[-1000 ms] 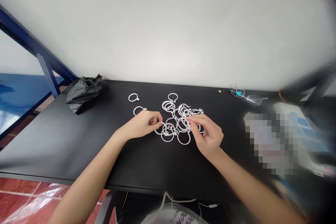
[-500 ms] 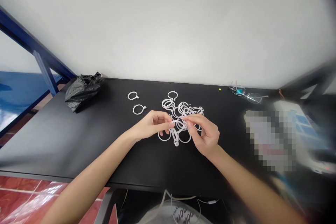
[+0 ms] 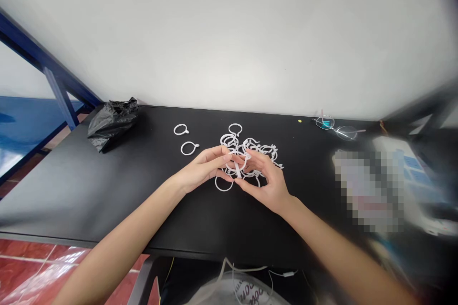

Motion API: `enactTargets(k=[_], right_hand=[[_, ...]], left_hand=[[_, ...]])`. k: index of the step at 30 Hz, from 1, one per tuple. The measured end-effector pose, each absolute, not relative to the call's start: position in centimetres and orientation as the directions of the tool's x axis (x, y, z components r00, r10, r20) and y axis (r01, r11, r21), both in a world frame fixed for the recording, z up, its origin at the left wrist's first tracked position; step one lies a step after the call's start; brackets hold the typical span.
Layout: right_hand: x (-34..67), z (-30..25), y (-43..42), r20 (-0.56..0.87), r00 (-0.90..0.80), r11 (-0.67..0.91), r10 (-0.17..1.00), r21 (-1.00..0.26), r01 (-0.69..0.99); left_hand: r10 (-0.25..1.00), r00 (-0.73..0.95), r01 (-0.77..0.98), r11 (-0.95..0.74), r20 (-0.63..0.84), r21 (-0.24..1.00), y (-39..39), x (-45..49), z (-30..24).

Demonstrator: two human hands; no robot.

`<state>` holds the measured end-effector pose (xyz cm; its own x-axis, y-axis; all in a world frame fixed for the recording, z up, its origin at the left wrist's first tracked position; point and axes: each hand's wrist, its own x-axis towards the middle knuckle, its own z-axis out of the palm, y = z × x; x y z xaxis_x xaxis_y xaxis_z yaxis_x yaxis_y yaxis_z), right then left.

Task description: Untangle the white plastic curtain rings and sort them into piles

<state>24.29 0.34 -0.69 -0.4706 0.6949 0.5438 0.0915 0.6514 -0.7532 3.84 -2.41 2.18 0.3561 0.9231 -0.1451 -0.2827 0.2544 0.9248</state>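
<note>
My left hand (image 3: 205, 167) pinches a white plastic ring (image 3: 236, 170) between thumb and fingers, just above the pile. From the other side, my right hand (image 3: 270, 182) curls around the same ring, its fingertips near a small tab on the ring and its thumb at the lower end of a short white strip. Behind and under my hands lies a tangled pile of similar white rings (image 3: 269, 148), partly hidden by my fingers. One loose ring (image 3: 223, 190) sticks out below my left fingers. Two separate rings (image 3: 189, 154) (image 3: 181, 134) rest to the left.
A crumpled black plastic bag (image 3: 112, 124) sits at the table's back left. Eyeglasses (image 3: 335, 129) lie at the back right, with a blurred white and blue package (image 3: 411, 171) nearer. The black table (image 3: 153, 209) meets a pale wall (image 3: 229, 38).
My right hand has moved left toward my left hand, and its fingers are now around the ring. The ring and hanging strip have turned and been lifted slightly.
</note>
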Motion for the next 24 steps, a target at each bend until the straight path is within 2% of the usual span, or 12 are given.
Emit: enactTargets(k=[6, 11, 14, 17, 24], right_hand=[[24.3, -0.6, 0.4, 0.543, -0.432, 0.623, 0.720, -0.780, 0.058], [24.7, -0.3, 1.0, 0.620, -0.231, 0.656, 0.750, -0.741, 0.143], [24.9, 0.1, 1.4, 0.680, -0.128, 0.692, 0.722, -0.707, 0.148], [24.9, 0.3, 1.6, 0.696, -0.133, 0.708, 0.705, -0.684, 0.175], [25.3, 0.2, 2.0, 0.648, -0.074, 0.643, 0.758, -0.725, 0.245]], left_hand=[[0.932, 0.339, -0.307, 0.240, -0.130, 0.921, -2.4, 3.7, 2.1], [0.937, 0.301, -0.270, 0.265, -0.180, 0.926, -2.4, 3.5, 2.3], [0.930, 0.311, -0.248, 0.278, -0.196, 0.928, -2.4, 3.5, 2.5], [0.924, 0.334, -0.242, 0.276, -0.187, 0.930, -2.4, 3.5, 2.5], [0.929, 0.345, -0.356, 0.263, -0.135, 0.897, -2.3, 3.2, 2.2]])
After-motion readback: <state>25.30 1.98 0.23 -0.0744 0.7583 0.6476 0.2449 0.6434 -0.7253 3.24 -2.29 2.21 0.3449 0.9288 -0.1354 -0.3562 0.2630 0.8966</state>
